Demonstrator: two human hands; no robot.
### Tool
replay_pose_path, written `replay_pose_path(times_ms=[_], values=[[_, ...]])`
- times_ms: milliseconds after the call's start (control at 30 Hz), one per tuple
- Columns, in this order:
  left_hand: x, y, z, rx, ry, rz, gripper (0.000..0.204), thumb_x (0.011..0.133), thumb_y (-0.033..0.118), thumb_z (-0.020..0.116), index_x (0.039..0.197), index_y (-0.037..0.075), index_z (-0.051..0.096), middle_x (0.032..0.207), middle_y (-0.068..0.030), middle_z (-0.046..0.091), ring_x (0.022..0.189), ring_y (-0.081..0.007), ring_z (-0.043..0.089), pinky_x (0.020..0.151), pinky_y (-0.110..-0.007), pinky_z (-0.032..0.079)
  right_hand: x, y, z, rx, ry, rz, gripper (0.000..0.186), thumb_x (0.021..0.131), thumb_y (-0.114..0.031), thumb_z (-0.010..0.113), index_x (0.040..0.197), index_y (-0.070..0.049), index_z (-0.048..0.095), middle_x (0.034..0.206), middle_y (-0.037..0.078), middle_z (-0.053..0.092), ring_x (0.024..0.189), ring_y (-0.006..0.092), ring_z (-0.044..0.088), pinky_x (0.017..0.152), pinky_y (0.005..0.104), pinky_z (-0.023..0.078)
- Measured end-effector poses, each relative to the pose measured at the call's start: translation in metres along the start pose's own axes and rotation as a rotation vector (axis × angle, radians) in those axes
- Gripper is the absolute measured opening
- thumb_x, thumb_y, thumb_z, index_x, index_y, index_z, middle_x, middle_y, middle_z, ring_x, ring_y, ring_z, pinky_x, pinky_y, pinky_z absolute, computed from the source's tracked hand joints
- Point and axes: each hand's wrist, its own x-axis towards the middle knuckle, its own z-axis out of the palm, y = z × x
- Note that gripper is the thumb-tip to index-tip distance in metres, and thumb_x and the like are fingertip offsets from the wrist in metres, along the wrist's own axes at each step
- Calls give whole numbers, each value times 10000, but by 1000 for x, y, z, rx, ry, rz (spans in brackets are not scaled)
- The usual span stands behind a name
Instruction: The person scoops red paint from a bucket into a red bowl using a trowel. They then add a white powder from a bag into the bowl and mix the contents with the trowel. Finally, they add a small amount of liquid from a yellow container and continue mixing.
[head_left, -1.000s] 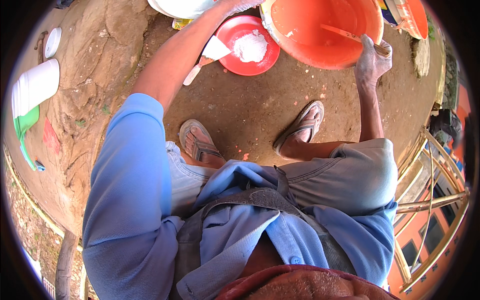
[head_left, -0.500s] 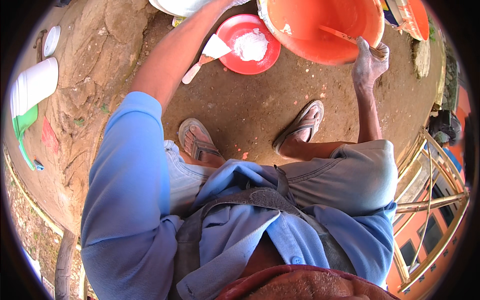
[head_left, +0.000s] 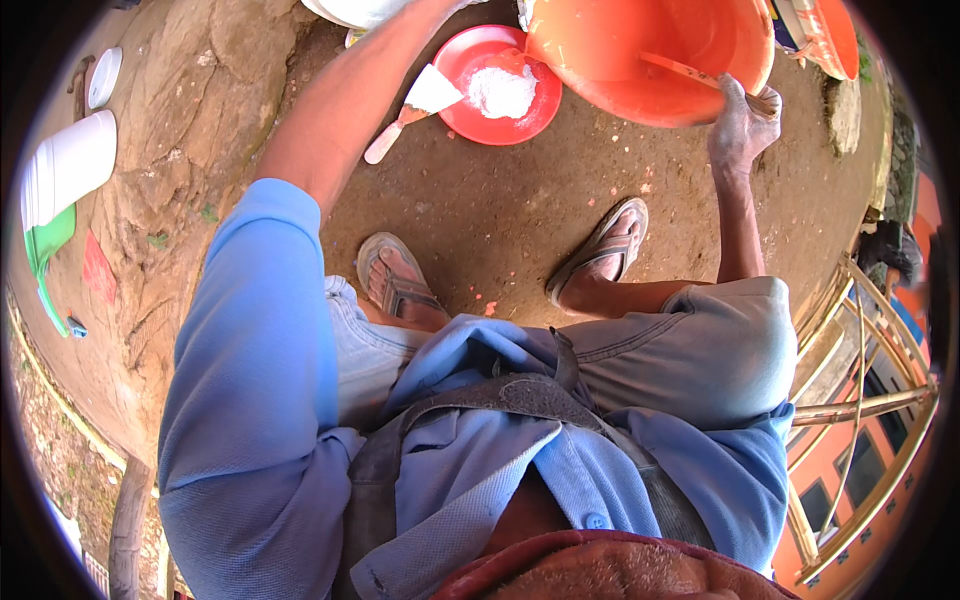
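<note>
Heavy, slick tub (head_left: 640, 108) imo, I'd grab its rim; right hand (head_left: 745, 122) clamps a stick (head_left: 682, 69) there, left hand's offscreen, can't tell.

Brown dirt ground (head_left: 480, 205); bare rock (head_left: 215, 120) left; orange wall (head_left: 880, 530), dark windows (head_left: 864, 470) right.

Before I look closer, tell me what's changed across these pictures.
An orange streak now shows on the plate, beside the white powder; there was none earlier. The left forearm has shifted slightly left. The right hand still grips the stick at the basin's rim. The scraper stays at the plate's left.
</note>
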Motion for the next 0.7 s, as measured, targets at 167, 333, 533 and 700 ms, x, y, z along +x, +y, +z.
replay_pose_path(times_ms=[167, 333, 533, 700], values=[[7, -1, -4, -67, -126, 30, 384, 788, 193, 677, 1141, 42, 677, 1026, -162, 723, 972, -265, 686, 864, -377, 520, 4, 17, -6, 97, -5, 58, 264, 803, 40, 735, 981, 32, 540, 930, 130, 690, 815, 149, 660, 778, 286, 548], [-1, 9, -8, -3, -159, 10, 334, 785, 194, 677, 1080, 41, 703, 979, -161, 732, 930, -259, 695, 852, -385, 512, 1, 17, -10, 110, 3, 108, 248, 797, 76, 715, 978, 50, 546, 929, 147, 697, 824, 174, 676, 797, 302, 556], [-3, 7, -4, -2, -130, 0, 331, 803, 247, 677, 1077, 62, 700, 1001, -140, 729, 950, -254, 683, 924, -435, 461, -2, 9, -12, 97, 16, 117, 266, 795, 75, 720, 992, 43, 545, 938, 143, 693, 835, 166, 669, 804, 299, 552], [-32, 43, -17, 161, -140, -33, 322, 823, 260, 651, 1085, 80, 701, 997, -108, 733, 953, -254, 677, 1004, -489, 382, -5, 0, -16, 28, -8, 69, 265, 804, 62, 728, 995, 34, 547, 934, 132, 691, 839, 153, 662, 801, 287, 543]])
